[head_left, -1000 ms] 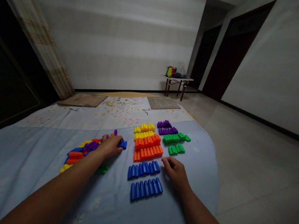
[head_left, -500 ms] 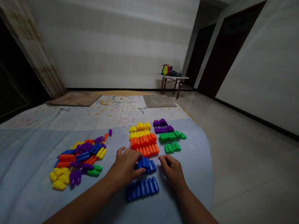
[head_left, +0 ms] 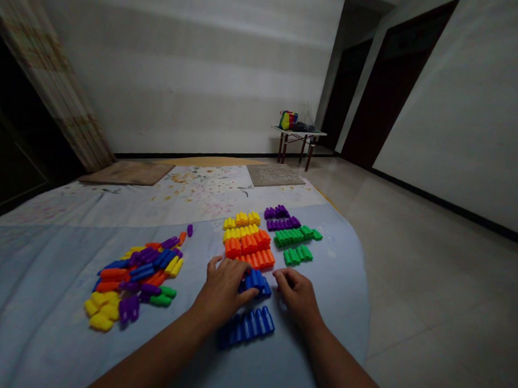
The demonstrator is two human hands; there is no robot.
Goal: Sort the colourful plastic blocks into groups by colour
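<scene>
— Where are the hands right now?
— Both are down on the blue sheet, at the near end of the layout. The left hand lies flat with its fingers stretched, tips on the upper blue row. Whether a piece sits under the palm, I can't tell. The right hand rests just right of that row, fingers loosely curled, and I can't make out anything in it.
— How far along does it look?
— Well past halfway, I'd judge. Ten tidy rows lie side by side. There are two yellow rows farthest off and two orange rows touching them, then the upper blue row and the lower blue row nearest us. To the right there are two purple rows and two green rows.
— What's left?
— The loose heap, well apart on the left. It's yellow, purple, orange, blue and green all jumbled, with pieces lying across one another. One stray purple piece sits alone between the heap and the rows.
— Can you count the pieces?
— Five colours, two rows each, one heap, one stray. Piece by piece, no: the room is dim and they sit packed tight. The heap looks to hold fewer than the rows do together, but that's a guess
</scene>
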